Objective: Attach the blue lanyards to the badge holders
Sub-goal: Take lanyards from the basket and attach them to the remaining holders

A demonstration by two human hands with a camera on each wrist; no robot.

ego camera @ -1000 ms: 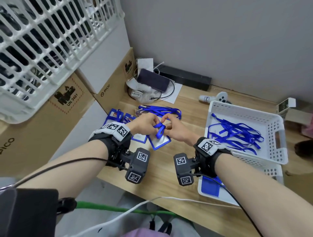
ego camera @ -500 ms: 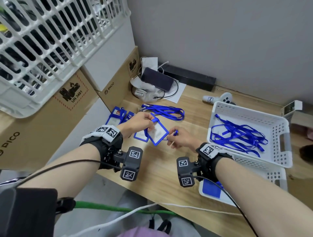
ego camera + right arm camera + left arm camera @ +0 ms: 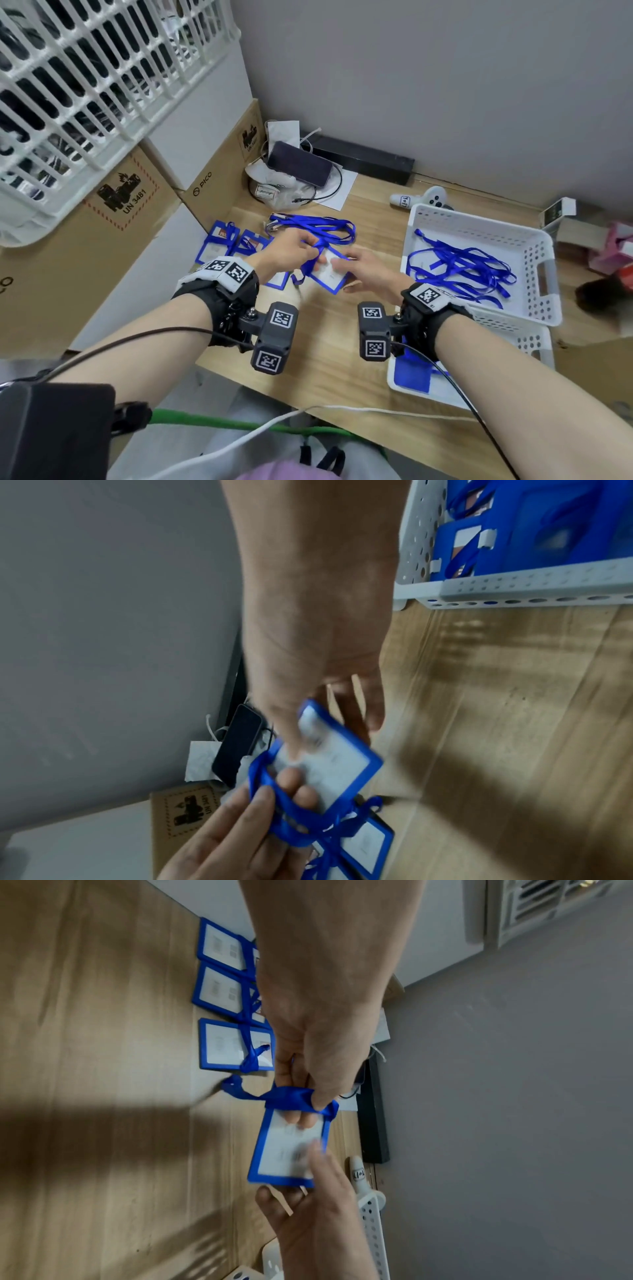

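A blue-framed badge holder (image 3: pixel 329 275) (image 3: pixel 290 1148) (image 3: pixel 334 767) hangs just above the wooden table, held between both hands. My left hand (image 3: pixel 310 255) (image 3: pixel 303 1104) pinches the blue lanyard (image 3: pixel 308 265) (image 3: pixel 291 1097) (image 3: pixel 274 807) that is looped at the holder's top end. My right hand (image 3: pixel 344 270) (image 3: pixel 318 739) pinches the other end, thumb on the clear face, fingers underneath. Several more badge holders (image 3: pixel 222 241) (image 3: pixel 219 993) with lanyards tied on lie flat to the left.
A pile of loose lanyards (image 3: pixel 320 226) lies behind the hands. At the right a white basket (image 3: pixel 479 219) holds more lanyards, stacked on a lower basket (image 3: pixel 534 346) with blue holders. Cardboard boxes (image 3: pixel 120 222) wall the left side. A phone (image 3: pixel 299 164) and a controller (image 3: pixel 424 200) sit at the back.
Half a second ago my right hand was off to the right, pulling the lanyard end. It has come back and taken the holder's lower end. My left hand now pinches the lanyard.
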